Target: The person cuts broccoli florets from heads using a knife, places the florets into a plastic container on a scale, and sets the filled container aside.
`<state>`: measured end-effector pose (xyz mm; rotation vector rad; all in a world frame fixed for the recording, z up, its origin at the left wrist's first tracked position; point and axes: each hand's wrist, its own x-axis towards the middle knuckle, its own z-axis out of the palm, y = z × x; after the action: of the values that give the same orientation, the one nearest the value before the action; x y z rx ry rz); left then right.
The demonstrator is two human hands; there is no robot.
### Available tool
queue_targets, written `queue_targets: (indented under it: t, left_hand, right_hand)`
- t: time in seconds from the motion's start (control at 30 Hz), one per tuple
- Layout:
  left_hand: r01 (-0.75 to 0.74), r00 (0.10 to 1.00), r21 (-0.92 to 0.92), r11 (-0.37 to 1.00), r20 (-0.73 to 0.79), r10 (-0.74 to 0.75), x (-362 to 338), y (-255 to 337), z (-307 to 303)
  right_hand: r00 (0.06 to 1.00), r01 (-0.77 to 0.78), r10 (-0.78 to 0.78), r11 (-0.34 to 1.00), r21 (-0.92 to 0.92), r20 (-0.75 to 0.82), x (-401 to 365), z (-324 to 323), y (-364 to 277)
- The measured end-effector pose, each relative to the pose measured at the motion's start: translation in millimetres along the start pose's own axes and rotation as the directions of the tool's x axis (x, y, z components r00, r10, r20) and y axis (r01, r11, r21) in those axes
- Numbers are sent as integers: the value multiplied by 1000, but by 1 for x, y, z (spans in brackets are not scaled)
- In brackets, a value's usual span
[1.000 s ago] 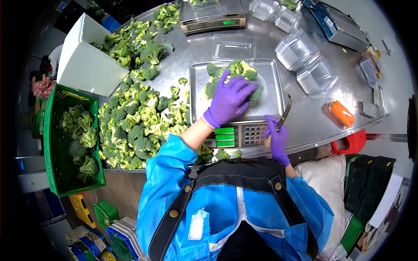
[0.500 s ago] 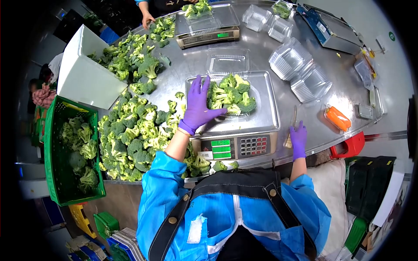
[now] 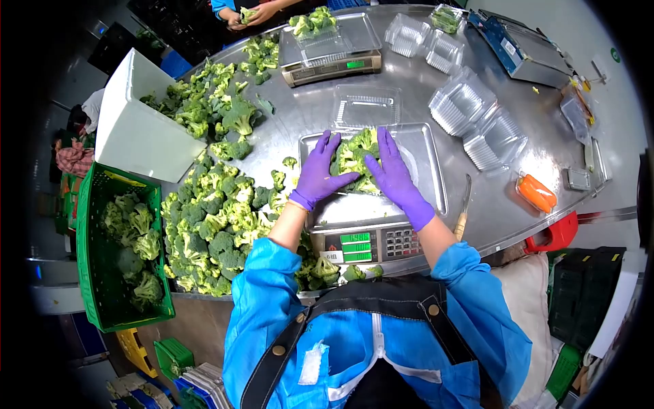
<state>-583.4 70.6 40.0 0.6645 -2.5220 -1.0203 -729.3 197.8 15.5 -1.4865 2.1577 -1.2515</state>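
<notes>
Broccoli florets [image 3: 355, 153] lie heaped in a clear plastic box whose clear lid [image 3: 368, 108] is hinged back on the far side. The box rests on the metal pan [image 3: 426, 160] of a digital scale [image 3: 357, 247] with green lit figures. My left hand [image 3: 319, 174], in a purple glove, is against the left side of the heap, fingers stretched and thumb apart. On the right side, my gloved right hand [image 3: 400, 180] has its fingers extended and its thumb over the florets. To its right lies a knife [image 3: 463, 211] with a light handle.
Loose broccoli [image 3: 218, 225] covers the table's left side, beside a tipped white bin [image 3: 129, 129] and a green crate [image 3: 126, 317]. Clear boxes [image 3: 470, 112] and packed orange vegetables [image 3: 537, 193] stand to the right. A co-worker's hands [image 3: 255, 13] hold broccoli beyond another scale [image 3: 334, 68].
My right hand has left the knife and moved up and left to the florets. The left hand stays at the box's left side. The co-worker has picked up a floret.
</notes>
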Motion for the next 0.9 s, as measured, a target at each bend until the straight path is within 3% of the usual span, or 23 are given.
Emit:
queue_targets:
  t: [0.03, 0.07, 0.1, 0.17, 0.2, 0.23, 0.33, 0.47, 0.5, 0.53, 0.57, 0.6, 0.63, 0.7, 0.73, 0.77, 0.83, 0.87, 0.9]
  left_hand:
    - [-2, 1000, 119, 993, 9, 1, 1, 3, 1]
    - [-36, 999, 134, 990, 19, 34, 1, 0, 2]
    - [-33, 999, 127, 991, 19, 30, 2, -2, 3]
    - [-89, 995, 108, 990, 45, 85, -1, -7, 0]
    - [-118, 992, 3, 993, 50, 118, -1, -16, 2]
    - [-118, 992, 6, 993, 52, 118, -1, -20, 3]
    - [-133, 991, 26, 991, 35, 132, -1, -19, 8]
    - [-20, 996, -37, 999, 84, 23, -2, -7, 4]
    - [-32, 997, -30, 999, 75, 34, -1, -15, 6]
    - [-61, 997, -130, 990, 43, 68, -2, -29, 11]
    - [-93, 995, -229, 969, 9, 98, -1, -36, 12]
    - [-7, 999, -442, 897, 33, 25, -6, -23, 3]
    - [105, 994, -618, 779, 40, -102, -10, -23, 0]
    - [130, 985, -828, 545, 47, -163, -20, -30, -13]
    - [169, 982, -757, 631, 76, -171, -25, -34, -20]
    - [204, 979, -699, 686, 121, -167, -31, -31, -25]
    - [235, 972, -591, 772, 150, -181, -43, -25, -28]
    - [261, 963, -651, 713, 130, -234, -47, -26, -22]
    - [275, 956, -665, 695, 109, -274, -48, -28, -17]
  right_hand:
    - [1000, 10, -7, 993, 114, -27, -3, 3, 0]
    - [999, -38, 37, 999, -12, -17, -4, 4, -5]
    - [999, -41, 41, 999, -18, -11, -3, 2, -6]
    - [1000, -29, 26, 972, -231, -16, -8, 2, -9]
    - [999, 6, -24, 879, -476, -31, -10, 4, 0]
    - [999, 5, -24, 880, -474, -33, -10, 6, 4]
    - [998, -40, 30, 973, -227, -49, -5, 11, 7]
    - [998, -39, 26, 975, -217, -64, -1, 12, 11]
    - [998, 24, -29, 997, -74, -60, 1, 12, 20]
    - [995, 85, -80, 994, 73, -64, 2, 12, 30]
    - [993, 92, -86, 993, 72, -74, 7, 6, 37]
    - [995, -6, 32, 966, 260, -98, 17, -4, 45]
    - [984, -96, 152, 893, 441, -95, 29, -14, 55]
    - [921, -258, 389, 614, 746, -2, 40, -27, 69]
    - [871, -314, 485, 422, 850, 81, 41, -28, 74]
    - [870, -316, 486, 422, 850, 83, 43, -32, 69]
    - [824, -359, 502, 108, 927, 261, 55, -41, 59]
    - [829, -362, 493, 110, 926, 265, 57, -44, 56]
    - [908, -261, 371, 133, 956, 196, 52, -47, 55]
